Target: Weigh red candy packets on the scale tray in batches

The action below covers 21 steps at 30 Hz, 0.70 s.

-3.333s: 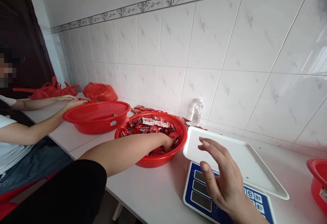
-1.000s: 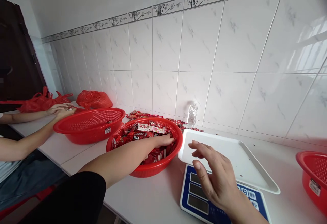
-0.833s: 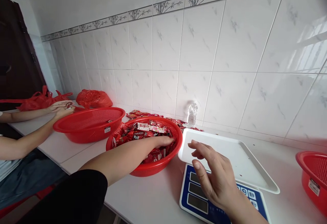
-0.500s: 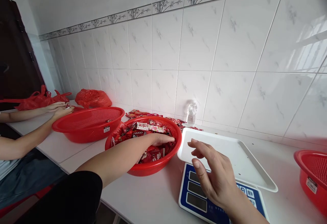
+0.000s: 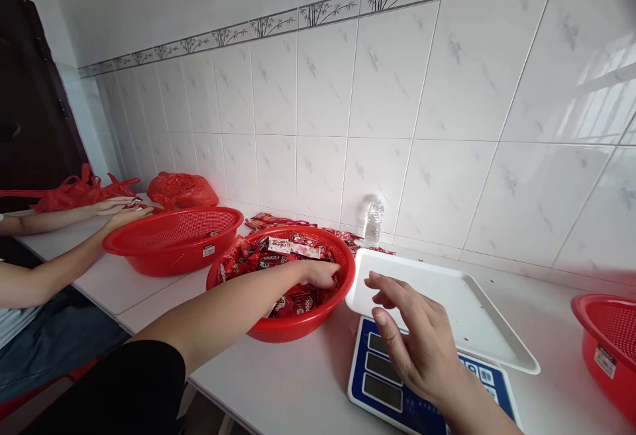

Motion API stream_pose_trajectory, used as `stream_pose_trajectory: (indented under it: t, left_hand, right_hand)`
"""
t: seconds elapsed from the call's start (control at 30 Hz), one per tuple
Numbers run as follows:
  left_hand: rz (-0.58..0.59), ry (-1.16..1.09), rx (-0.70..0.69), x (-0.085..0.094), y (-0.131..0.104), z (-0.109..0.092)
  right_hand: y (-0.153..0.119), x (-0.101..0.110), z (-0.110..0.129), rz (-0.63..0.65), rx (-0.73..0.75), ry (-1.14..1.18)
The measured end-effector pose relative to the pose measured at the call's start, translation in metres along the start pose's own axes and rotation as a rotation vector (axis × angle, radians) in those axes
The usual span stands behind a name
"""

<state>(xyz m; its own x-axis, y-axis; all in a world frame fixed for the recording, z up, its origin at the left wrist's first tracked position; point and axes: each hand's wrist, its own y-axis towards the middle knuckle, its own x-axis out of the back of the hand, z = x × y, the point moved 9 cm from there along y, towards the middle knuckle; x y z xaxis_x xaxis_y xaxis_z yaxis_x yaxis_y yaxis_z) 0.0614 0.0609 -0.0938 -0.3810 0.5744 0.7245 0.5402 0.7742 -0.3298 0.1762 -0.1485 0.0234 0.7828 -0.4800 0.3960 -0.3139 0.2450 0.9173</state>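
Note:
My left hand (image 5: 322,274) is inside a red plastic basket (image 5: 298,330), at its right side, among small wrapped snacks (image 5: 271,259) in mostly red wrappers. Its fingers curl downward, and their tips are hidden, so what they grip cannot be made out. Over the blue keypad and displays of a digital scale (image 5: 383,362), my right hand (image 5: 422,336) hovers with nothing in it, thumb and fingers apart. The scale's white tray (image 5: 467,302) lies just beyond that hand, with a few tiny dark specks on it.
To the left stands another red basket (image 5: 169,259), beside a person's hands (image 5: 122,213) holding a small wrapped piece. Red plastic bags (image 5: 181,190) sit behind. A clear bottle (image 5: 373,220) and more red packets (image 5: 271,220) line the tiled wall. A third red basket (image 5: 609,349) is at far right.
My left hand has lifted slightly in the basket and its fingers have curled more. My right hand stays over the scale. The other person's hands have shifted a little, showing the wrapped piece more.

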Motion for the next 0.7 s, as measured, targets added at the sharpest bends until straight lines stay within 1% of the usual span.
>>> stream_pose_trajectory:
  t: [0.13,0.27,0.37,0.47,0.53,0.57,0.63,0.7]
  left_hand:
    - [-0.061,0.02,-0.008,0.021,-0.007,-0.004]
    - [-0.22,0.057,-0.025,0.051,-0.013,-0.015]
    - [-0.309,0.045,0.002,0.069,-0.016,-0.029]
    - [-0.372,-0.061,-0.018,0.077,-0.015,-0.052]
    - [-0.388,-0.174,-0.074,0.075,-0.013,-0.071]
    - [-0.37,-0.228,-0.111,0.07,-0.01,-0.081]
    - [-0.285,-0.302,-0.173,0.054,-0.004,-0.096]
    - [-0.202,-0.269,-0.209,0.036,0.003,-0.104]
  right_hand:
    - [0.004,0.005,-0.003,-0.003,-0.024,-0.022]
    - [0.007,0.016,-0.007,-0.051,-0.041,-0.058]
    - [0.007,0.023,-0.01,-0.078,-0.054,-0.082]
    - [0.006,0.026,-0.013,-0.092,-0.074,-0.091]
    - [0.007,0.028,-0.015,-0.097,-0.09,-0.086]
    - [0.007,0.029,-0.016,-0.098,-0.099,-0.085]
    - [0.007,0.032,-0.02,-0.104,-0.119,-0.093]
    - [0.007,0.039,-0.023,-0.134,-0.138,-0.112]
